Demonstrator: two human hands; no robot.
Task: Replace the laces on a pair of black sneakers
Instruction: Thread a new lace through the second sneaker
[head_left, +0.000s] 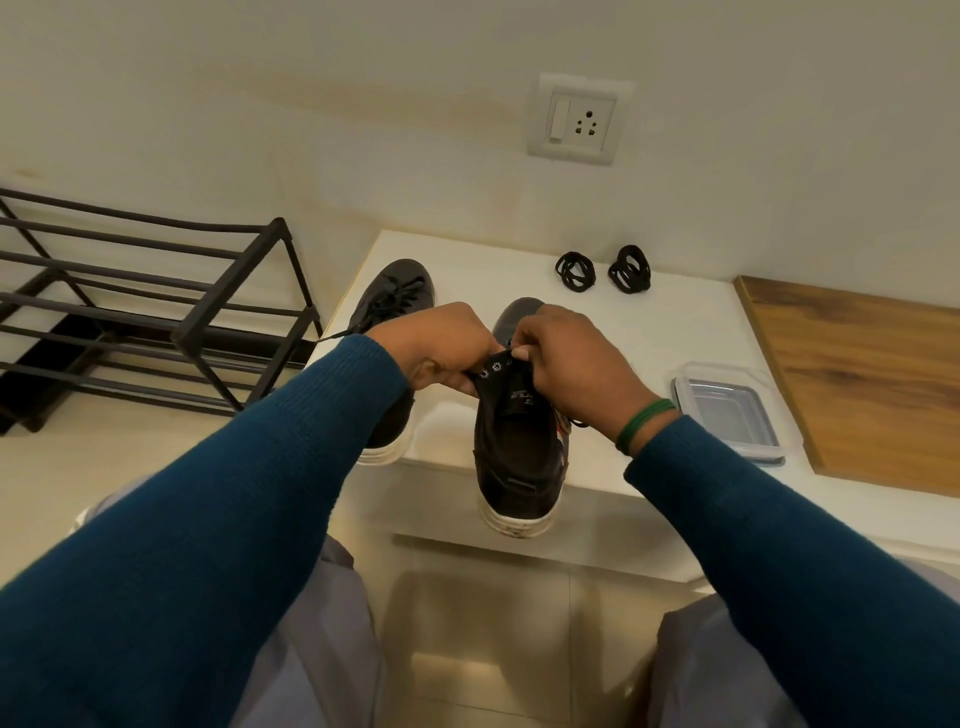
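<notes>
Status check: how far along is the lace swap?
Done: the top eyelets of the near sneaker look bare. In hand: left hand and right hand grip its eyelet flaps. Left: the other sneaker is laced; two coiled laces lie untouched on the table.

Both hands, left hand (441, 345) and right hand (569, 358), grip the near sneaker's (517, 457) eyelet flaps.

A white ledge (675, 322) carried a laced sneaker (395, 291) at its left end and a second sneaker (519, 452) beside it, both heels overhanging the front edge. A coiled black lace (575, 270) and another coil (630, 269) lay near the wall. A clear lidded container (727, 410) sat just beside a wooden board (872, 384).
</notes>
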